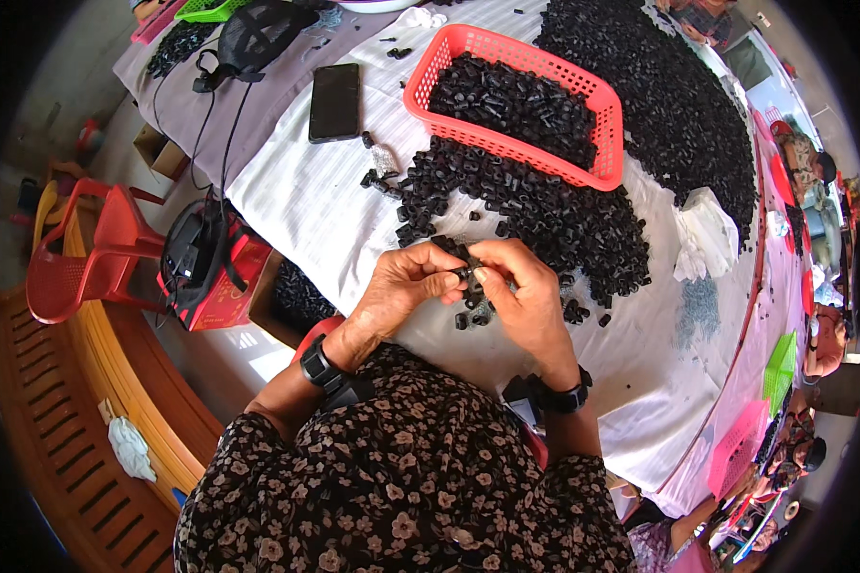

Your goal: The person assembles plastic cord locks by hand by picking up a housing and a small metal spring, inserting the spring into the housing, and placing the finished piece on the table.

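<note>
My left hand (pixel 413 285) and my right hand (pixel 520 288) meet over the near edge of a heap of small black plastic parts (pixel 545 226). Thumb and forefinger of the left hand pinch one small black plastic part (pixel 463 273). The right hand's fingertips close on the same piece from the other side. Its exact shape is partly hidden by the fingers. Several loose black parts lie on the cloth just below the fingertips. Behind the heap stands a red perforated plastic basket (pixel 607 105), filled with the same kind of parts.
A black phone (pixel 335 102) lies left of the basket. Crumpled white plastic (pixel 707 234) and small bluish bits (pixel 699 310) are to the right. A larger black pile (pixel 669 115) covers the far right. A red chair (pixel 96 253) stands at left; other people sit along the right.
</note>
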A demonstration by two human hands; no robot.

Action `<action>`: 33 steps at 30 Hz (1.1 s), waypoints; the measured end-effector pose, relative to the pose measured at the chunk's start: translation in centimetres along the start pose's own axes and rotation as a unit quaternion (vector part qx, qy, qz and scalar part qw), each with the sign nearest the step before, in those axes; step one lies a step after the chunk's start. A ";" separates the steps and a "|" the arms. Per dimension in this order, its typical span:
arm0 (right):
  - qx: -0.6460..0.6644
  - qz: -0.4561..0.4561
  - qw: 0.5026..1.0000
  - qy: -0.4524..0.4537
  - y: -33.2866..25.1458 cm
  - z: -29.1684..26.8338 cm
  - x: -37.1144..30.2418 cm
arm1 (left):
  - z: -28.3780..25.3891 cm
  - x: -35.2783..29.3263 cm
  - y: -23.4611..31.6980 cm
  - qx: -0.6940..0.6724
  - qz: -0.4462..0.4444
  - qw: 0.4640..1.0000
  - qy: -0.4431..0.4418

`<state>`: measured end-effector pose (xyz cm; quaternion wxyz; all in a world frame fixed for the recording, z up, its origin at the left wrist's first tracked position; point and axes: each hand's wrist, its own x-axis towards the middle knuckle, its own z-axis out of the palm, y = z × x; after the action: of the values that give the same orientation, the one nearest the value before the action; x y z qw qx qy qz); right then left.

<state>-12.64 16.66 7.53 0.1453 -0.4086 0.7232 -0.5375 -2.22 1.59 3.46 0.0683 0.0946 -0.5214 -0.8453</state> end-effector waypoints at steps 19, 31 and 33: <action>0.074 0.014 0.992 0.100 0.7 1.7 -0.4 | 0.2 0.2 0.0 -0.012 0.000 1.000 -0.023; 0.110 0.004 0.992 0.065 0.0 1.2 -0.4 | 0.4 0.2 -0.1 -0.026 0.016 0.999 -0.044; 0.195 0.054 0.976 0.082 0.9 0.7 -0.5 | 0.3 0.2 -0.1 -0.036 0.001 0.999 -0.036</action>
<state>-12.24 16.63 6.35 0.1913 -0.2870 0.6350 -0.6912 -2.47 1.86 3.49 0.0538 0.0615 -0.4925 -0.8665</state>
